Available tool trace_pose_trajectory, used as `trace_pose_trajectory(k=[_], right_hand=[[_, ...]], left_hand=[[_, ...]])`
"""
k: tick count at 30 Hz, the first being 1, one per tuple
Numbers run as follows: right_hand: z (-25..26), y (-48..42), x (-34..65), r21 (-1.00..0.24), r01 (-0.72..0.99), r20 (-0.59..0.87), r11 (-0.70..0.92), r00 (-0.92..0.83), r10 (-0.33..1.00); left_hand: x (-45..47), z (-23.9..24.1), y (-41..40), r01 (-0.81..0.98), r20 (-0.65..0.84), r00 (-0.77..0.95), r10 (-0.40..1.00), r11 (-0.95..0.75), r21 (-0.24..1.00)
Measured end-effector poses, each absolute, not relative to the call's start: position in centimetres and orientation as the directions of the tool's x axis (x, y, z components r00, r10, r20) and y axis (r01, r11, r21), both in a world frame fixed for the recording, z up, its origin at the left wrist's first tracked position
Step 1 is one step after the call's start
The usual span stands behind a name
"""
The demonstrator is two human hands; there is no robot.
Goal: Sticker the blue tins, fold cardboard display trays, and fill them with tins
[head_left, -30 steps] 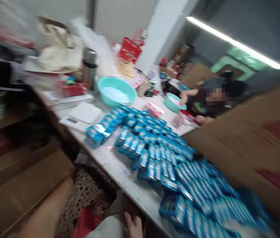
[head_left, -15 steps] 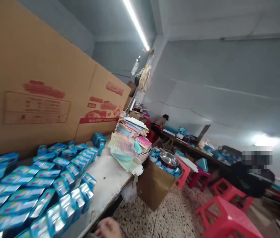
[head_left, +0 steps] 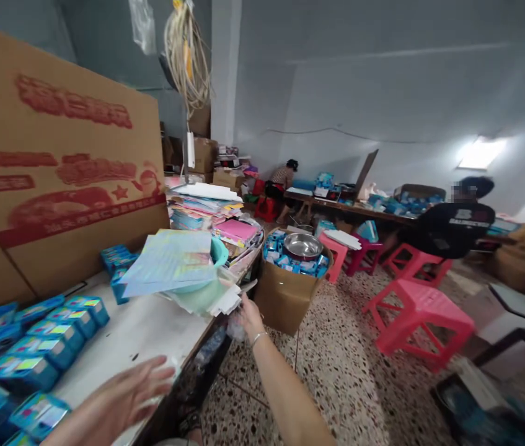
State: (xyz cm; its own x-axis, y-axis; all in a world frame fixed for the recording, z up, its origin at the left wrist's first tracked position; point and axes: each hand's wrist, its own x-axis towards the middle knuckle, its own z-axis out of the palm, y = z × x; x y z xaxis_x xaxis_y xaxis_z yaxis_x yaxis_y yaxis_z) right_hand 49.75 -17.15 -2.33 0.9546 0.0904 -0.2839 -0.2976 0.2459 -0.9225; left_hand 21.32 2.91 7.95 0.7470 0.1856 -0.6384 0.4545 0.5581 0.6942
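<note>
Left hand: open, fingers spread, over near edge of white table, just right of blue boxes. Right hand: stretched farther forward, at table's edge, just beside white paper slips; whether gripping or only touching, cannot tell. Loose sheets: ahead of left hand, left of right hand, partly over teal basin. Open carton: just beyond right hand, on floor side.
</note>
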Motion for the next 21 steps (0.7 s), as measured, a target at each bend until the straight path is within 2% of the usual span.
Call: trace_pose_trajectory(k=[1,4,7,10,14,21], right_hand=[[-2.5,-16.6,50.3,-0.906,-0.337,-0.314,0.256,0.941,0.127],[-2.8,-14.9,51.0,-0.875,-0.397,-0.36,0.278,0.916,0.174],[-3.0,-13.8,51.3,-0.874,-0.395,-0.374,0.283,0.919,0.126],[-2.9,-13.5,51.6,-0.884,-0.369,-0.362,0.288,0.929,0.08],[-2.0,-13.5,52.2,-0.877,-0.334,-0.326,0.346,0.942,0.084],[-0.9,-11.8,52.4,-0.795,-0.463,-0.428,0.392,0.886,0.179]], left_hand=[[24.7,8.0,2.4,0.477,-0.654,0.743,0.145,0.57,0.669],[33.6,7.4,1.4,0.49,-0.74,0.579,0.342,0.579,0.651],[38.9,6.3,1.5,0.487,-0.753,0.516,0.408,0.584,0.65],[41.2,5.6,1.9,0.474,-0.764,0.501,0.407,0.609,0.636],[42.9,5.7,2.5,0.426,-0.767,0.487,0.418,0.653,0.627],[43.7,5.3,3.5,0.345,-0.734,0.499,0.46,0.672,0.655]])
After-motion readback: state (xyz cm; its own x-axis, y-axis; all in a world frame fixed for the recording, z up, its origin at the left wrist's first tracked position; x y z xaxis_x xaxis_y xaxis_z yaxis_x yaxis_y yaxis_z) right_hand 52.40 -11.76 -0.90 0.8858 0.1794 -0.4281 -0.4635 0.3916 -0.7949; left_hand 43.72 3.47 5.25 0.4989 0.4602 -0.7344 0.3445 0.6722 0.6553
